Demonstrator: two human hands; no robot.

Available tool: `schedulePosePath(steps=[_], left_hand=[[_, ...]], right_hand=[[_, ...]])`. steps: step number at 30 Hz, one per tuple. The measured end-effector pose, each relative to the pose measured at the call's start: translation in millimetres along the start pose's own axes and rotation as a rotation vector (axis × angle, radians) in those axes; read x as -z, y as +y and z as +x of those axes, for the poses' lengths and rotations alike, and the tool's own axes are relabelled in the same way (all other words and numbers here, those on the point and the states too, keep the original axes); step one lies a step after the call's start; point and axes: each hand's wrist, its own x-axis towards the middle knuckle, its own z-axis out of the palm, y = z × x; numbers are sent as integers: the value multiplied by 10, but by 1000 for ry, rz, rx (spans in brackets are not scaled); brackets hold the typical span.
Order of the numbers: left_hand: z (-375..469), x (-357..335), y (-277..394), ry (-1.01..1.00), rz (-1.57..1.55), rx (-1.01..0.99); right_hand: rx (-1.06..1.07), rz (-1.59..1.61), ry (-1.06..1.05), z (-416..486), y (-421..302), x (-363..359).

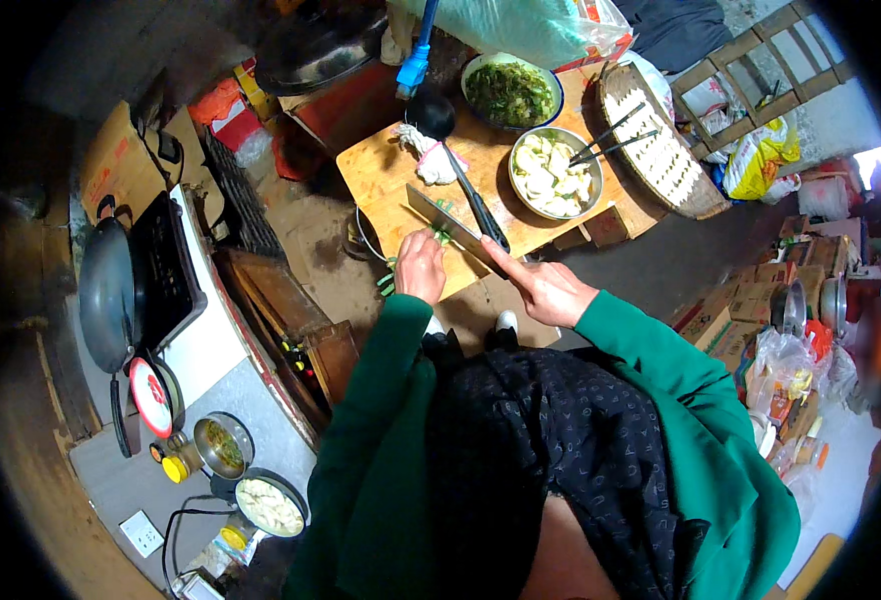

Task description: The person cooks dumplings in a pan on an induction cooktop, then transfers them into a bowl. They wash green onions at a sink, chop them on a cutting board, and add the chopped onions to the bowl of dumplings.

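My right hand [549, 286] grips a cleaver [452, 227], its index finger stretched along the blade. The blade stands on edge over the wooden board [373, 169], close beside my left hand. With curled fingers, my left hand [420, 264] presses green stalks [386, 281] to the board near its front edge. Short cut green pieces [442, 217] lie on the far side of the blade. A black ladle [478, 210] rests just beyond the cleaver, its handle beside the blade. Near the ladle's bowl lies a crumpled white cloth [434, 161].
A metal bowl of pale food pieces [553, 176] holds black chopsticks [613, 146]. Behind it sits a bowl of chopped greens [512, 94]. A woven tray [699, 210] carries rows of white pieces at right. At left, a wok [107, 292] stands by a black cooktop [167, 270].
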Motion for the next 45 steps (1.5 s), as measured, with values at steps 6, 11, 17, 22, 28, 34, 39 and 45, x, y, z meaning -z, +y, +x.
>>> schedulePosePath(steps=[6,11,17,22,28,34,39,45], left_hand=[[-2,48,18,-116,58,85],[-64,21,-10,-10,9,12],[-68,139,62,2,49,-35],[-94,119,28,-113,76,98],[-94,127,8,5,40,-29],[-178,173,1,45,13,-11],[-196,164,-62,-85,77,75],[-209,247,7,8,78,-50]], right_hand=[[26,-113,-64,-230,-101,7],[-13,-122,-95,22,-41,-52],[38,-3,-20,-79,-24,90],[5,-138,-177,-228,-141,128],[44,-170,-48,135,-13,29],[61,-88,-82,-63,-99,169],[56,-224,-185,-197,-170,74],[75,-146,-70,134,-5,16]])
